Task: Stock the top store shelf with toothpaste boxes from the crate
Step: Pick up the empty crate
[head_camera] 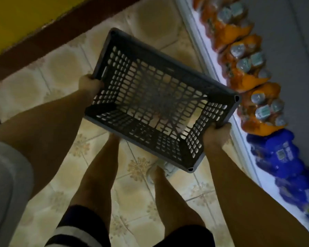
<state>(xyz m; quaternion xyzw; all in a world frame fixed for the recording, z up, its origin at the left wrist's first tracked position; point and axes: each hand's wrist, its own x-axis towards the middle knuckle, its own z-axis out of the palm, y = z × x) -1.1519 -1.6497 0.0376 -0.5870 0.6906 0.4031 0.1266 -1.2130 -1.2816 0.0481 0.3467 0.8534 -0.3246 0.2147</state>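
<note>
Each gripping a short end, the left hand (90,84) and right hand (215,133) carry the crate (161,97) level above the tiled floor (64,68), seemingly emptied, so stocking looks finished.

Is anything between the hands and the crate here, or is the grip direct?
Nothing visible is in the way. The left hand and the right hand each grip the rim of the crate directly, at opposite ends. No toothpaste boxes show inside it.

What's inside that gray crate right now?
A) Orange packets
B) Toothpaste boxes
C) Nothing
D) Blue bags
C: the crate, gripped by the left hand and right hand, shows only floor tiles through its slotted bottom.
</note>
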